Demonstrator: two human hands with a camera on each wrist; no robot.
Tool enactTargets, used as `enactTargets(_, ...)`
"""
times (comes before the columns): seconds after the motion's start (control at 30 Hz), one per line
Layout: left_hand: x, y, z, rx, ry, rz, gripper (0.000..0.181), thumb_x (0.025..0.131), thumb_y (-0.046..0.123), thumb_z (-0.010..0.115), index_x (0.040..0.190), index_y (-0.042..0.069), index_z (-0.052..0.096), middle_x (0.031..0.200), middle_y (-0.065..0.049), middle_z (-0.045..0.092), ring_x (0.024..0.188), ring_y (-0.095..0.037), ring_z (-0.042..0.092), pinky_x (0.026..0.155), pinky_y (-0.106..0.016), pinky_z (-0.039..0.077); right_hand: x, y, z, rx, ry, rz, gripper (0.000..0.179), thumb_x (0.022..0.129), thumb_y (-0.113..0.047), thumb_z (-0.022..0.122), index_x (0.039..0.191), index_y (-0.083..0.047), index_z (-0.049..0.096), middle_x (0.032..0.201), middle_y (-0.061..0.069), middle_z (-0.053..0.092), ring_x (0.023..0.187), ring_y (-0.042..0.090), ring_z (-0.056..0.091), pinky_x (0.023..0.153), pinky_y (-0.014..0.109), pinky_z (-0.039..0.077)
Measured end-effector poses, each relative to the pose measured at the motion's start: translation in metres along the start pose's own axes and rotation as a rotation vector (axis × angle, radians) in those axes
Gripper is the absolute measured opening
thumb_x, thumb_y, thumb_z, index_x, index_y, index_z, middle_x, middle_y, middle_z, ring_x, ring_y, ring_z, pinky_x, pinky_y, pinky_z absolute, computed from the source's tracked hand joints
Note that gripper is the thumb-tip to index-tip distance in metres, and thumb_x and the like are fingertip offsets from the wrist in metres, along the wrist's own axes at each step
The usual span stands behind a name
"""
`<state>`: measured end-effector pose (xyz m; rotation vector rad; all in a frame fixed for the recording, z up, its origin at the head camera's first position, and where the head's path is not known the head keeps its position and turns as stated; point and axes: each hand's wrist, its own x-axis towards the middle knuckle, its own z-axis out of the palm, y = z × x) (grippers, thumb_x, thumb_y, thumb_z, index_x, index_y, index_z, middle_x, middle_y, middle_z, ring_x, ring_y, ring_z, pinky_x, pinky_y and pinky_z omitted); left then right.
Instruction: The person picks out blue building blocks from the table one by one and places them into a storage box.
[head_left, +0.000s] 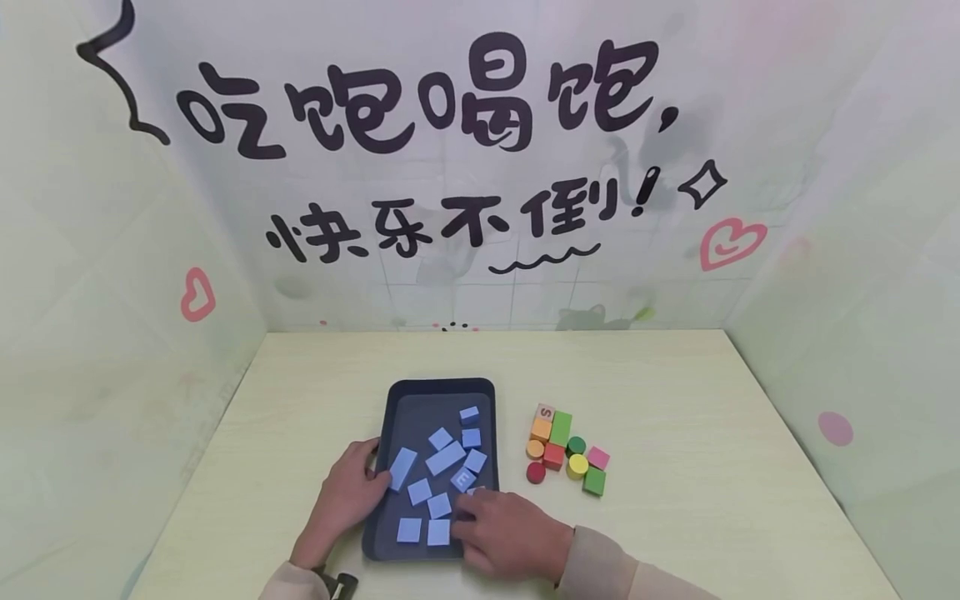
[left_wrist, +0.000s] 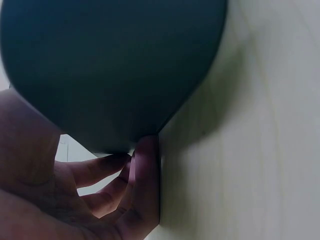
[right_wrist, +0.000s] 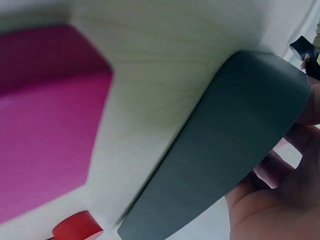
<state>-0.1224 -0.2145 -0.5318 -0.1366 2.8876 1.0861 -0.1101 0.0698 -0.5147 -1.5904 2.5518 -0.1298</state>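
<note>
A dark rectangular tray (head_left: 420, 408) lies on the table with several blue blocks (head_left: 446, 458) spread inside; one shows a letter E. My left hand (head_left: 351, 487) grips the tray's left side, thumb at the rim near a long blue block (head_left: 402, 468). In the left wrist view, its fingers (left_wrist: 145, 175) press against the outer wall low down by the tabletop. Over the tray's lower right side, my right hand (head_left: 513, 533) reaches in with bent fingers among the blue blocks. A block partly shows beside those fingertips. The tray wall (right_wrist: 215, 140) hides them in the right wrist view.
Right of the tray sits a loose group of coloured blocks, including a light green block (head_left: 560, 428), a yellow cylinder (head_left: 577, 466), a red cylinder (head_left: 536, 472) and a pink block (head_left: 598, 457). Printed walls (head_left: 480, 292) enclose the table's back and sides.
</note>
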Motion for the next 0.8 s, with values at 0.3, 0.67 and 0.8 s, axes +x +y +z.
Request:
enactTargets(0.3,0.0,0.002,0.0,-0.003,-0.004,0.006,0.061,0.096,0.014,0.07,0.151,-0.009,0.057,0.134,-0.02,0.064,0.095,-0.023,0.065,0.079,-0.043,0.055,0.0,0.003,0.003,-0.048,0.0,0.041,0.031,0.11,-0.037,0.059,0.132,-0.028,0.079,0.135,-0.007,0.067,0.112,0.007,0.059,0.095,0.02,0.053)
enactTargets(0.67,0.002,0.0,0.003,-0.003,-0.011,0.004,0.061,0.095,0.014,0.071,0.15,-0.01,0.057,0.13,-0.018,0.064,0.093,-0.022,0.064,0.077,-0.042,0.054,-0.004,0.01,0.001,-0.021,0.107,0.068,0.026,0.109,-0.031,0.063,0.129,-0.025,0.078,0.127,-0.006,0.068,0.107,0.008,0.057,0.092,0.018,0.05)
enactTargets(0.8,0.001,-0.001,0.002,0.007,-0.019,0.001,0.061,0.096,0.015,0.071,0.15,-0.009,0.057,0.13,-0.018,0.065,0.093,-0.021,0.063,0.077,-0.041,0.053,-0.014,0.018,-0.009,0.041,0.204,0.149,0.024,0.108,-0.026,0.065,0.127,-0.021,0.078,0.125,-0.005,0.068,0.107,0.011,0.056,0.092,0.021,0.052)
